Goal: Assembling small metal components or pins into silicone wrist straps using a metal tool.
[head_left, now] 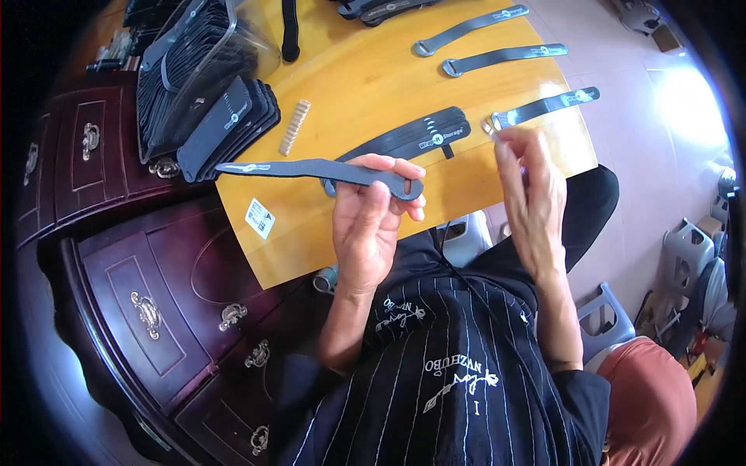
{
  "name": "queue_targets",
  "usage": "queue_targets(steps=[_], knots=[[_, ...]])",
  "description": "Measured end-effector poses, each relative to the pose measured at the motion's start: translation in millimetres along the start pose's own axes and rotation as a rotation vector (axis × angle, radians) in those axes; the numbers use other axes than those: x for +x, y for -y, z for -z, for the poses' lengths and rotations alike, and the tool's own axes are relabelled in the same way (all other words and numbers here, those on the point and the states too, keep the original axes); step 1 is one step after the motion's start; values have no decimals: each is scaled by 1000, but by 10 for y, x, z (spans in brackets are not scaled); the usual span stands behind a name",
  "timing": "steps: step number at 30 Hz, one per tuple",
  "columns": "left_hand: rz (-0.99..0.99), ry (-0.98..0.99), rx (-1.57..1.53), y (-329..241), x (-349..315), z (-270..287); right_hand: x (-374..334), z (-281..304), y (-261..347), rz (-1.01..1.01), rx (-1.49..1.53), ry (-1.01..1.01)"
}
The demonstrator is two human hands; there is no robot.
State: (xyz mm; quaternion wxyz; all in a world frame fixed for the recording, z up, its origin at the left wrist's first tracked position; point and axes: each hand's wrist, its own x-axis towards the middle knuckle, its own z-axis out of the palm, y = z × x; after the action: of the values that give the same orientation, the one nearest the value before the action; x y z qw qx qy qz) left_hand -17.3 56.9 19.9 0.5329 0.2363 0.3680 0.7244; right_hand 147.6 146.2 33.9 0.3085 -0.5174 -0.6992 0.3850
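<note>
My left hand point(364, 233) is closed round a dark grey hook-and-loop strap point(311, 168), between thumb and fingers. Its rounded end with a slot sticks out to the right, and its narrow tip points left. Over the right part of the table, my right hand point(535, 194) pinches a small shiny metal piece point(488, 126), too small to name. Just beyond it lies a strap point(550, 106) with a ring at its near end. A stack of similar straps point(420, 133) lies behind my left hand.
Two more straps, one upper point(470, 29) and one lower point(505, 57), lie on the yellow table point(357, 85). A row of small copper-coloured pieces point(295, 127) sits left of centre. A clear bin point(231, 15) full of straps and a pile of straps point(229, 128) stand at the left.
</note>
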Motion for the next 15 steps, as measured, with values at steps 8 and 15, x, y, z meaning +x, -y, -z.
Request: queue_targets(steps=[8,15], knots=[[-112,78,223,38,25,-27,-326,65,278,181,169,166],[-177,111,246,65,66,-67,-296,65,306,236,85,164]])
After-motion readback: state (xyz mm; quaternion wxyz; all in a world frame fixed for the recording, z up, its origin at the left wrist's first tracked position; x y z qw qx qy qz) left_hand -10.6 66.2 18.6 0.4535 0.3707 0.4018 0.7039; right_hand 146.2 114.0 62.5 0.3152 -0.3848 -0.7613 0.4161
